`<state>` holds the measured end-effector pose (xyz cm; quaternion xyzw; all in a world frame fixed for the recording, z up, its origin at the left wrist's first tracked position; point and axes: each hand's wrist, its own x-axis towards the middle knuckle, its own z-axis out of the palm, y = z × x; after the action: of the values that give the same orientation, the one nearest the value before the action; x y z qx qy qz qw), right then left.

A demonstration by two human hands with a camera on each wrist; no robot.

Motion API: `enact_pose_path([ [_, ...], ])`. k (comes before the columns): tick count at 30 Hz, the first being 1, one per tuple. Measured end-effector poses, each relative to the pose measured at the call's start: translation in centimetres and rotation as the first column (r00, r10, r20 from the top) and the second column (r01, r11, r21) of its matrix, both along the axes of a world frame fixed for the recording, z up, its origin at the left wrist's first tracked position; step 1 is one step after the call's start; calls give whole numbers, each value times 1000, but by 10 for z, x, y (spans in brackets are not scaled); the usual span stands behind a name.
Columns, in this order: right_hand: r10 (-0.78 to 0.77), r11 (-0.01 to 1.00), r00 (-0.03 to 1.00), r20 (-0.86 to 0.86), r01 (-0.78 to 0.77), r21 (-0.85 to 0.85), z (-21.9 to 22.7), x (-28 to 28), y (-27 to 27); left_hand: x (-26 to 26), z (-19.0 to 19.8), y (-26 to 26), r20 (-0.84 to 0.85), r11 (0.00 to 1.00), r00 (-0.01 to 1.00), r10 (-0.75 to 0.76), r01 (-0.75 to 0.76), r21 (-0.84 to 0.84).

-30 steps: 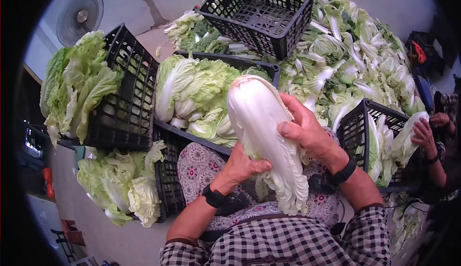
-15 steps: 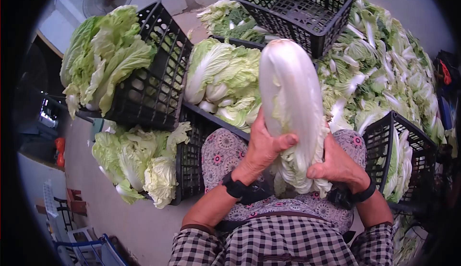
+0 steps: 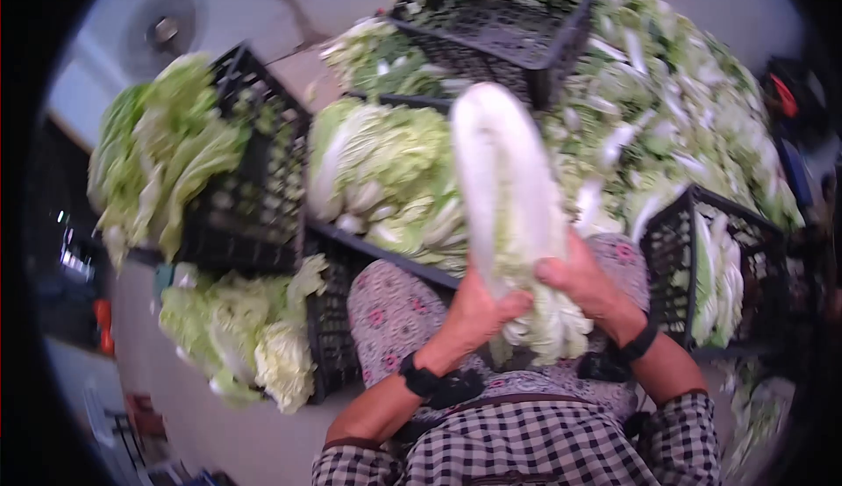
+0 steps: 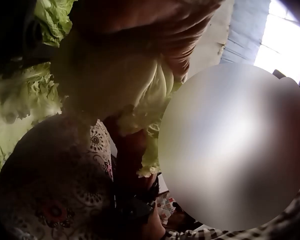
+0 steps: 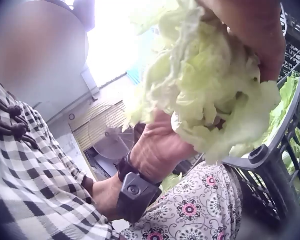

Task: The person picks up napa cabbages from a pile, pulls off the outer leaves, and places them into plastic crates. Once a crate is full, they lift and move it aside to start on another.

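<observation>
A long napa cabbage (image 3: 513,179) stands over the lap, its white base pointing up and away and its frilly leaf end toward the body. My left hand (image 3: 481,310) grips its lower left side, thumb across the front and fingers hidden behind. On the lower right side my right hand (image 3: 596,284) holds it, with the thumb on the leaves. In the right wrist view the pale leaf tips (image 5: 210,95) hang between the two hands. The left wrist view is dark, with the cabbage's leaves (image 4: 152,85) below a palm.
Black crates surround the lap: a cabbage-filled crate (image 3: 386,253) in front, a tilted crate (image 3: 250,179) at left, another crate (image 3: 671,275) at right. An upper crate (image 3: 509,34) sits beside a large heap of cabbage leaves (image 3: 667,117). Loose cabbages (image 3: 232,319) lie lower left.
The right hand has slid from the cabbage's upper side down to its leafy end. The cabbage has turned, showing another side. Another person's hands at the far right have left view.
</observation>
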<state>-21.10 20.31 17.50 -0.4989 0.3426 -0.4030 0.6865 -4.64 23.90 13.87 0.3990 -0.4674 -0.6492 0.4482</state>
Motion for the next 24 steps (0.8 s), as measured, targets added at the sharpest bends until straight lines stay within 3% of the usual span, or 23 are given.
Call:
enact_pose_path([
  [1, 12, 999, 999, -40, -10, 45, 2, 1, 2, -5, 1, 2, -13, 998, 998, 54, -54, 24],
  [2, 73, 988, 986, -147, -91, -123, 5, -2, -2, -11, 4, 4, -27, 993, 994, 108, -106, 51],
  [3, 68, 979, 990, -127, -91, -185, -4, 0, -1, -15, 9, 6, 3, 995, 995, 96, -96, 39],
  [5, 64, 992, 981, -184, -82, -94, -10, -8, 2, -20, 16, 6, 50, 995, 994, 97, -96, -10],
  [7, 48, 999, 999, 20, -47, -24, -9, -11, 3, -21, 15, 7, 82, 989, 987, 136, -129, -77],
  [9, -5, 998, 982, 187, -7, 62, -6, -14, 5, -11, 11, -1, 252, 985, 966, 51, -6, -174],
  [11, -57, 994, 984, 167, 40, 105, 4, -19, 6, -7, 18, -7, 453, 964, 891, -15, 133, -230],
  [14, -127, 987, 980, 156, 109, 119, 6, -26, 7, -8, 9, -9, 352, 960, 934, -60, 151, -236],
  [18, -222, 971, 963, 155, 205, 120, 18, -51, 6, -24, 20, 1, 97, 983, 995, -31, 48, -175],
  [22, -319, 948, 925, 206, 315, 54, 47, -93, 11, 5, 6, -11, 199, 972, 951, -236, 233, 40],
  [24, -299, 954, 926, 230, 298, 39, 53, -120, 13, 14, 0, -15, 171, 967, 953, -252, 240, 89],
])
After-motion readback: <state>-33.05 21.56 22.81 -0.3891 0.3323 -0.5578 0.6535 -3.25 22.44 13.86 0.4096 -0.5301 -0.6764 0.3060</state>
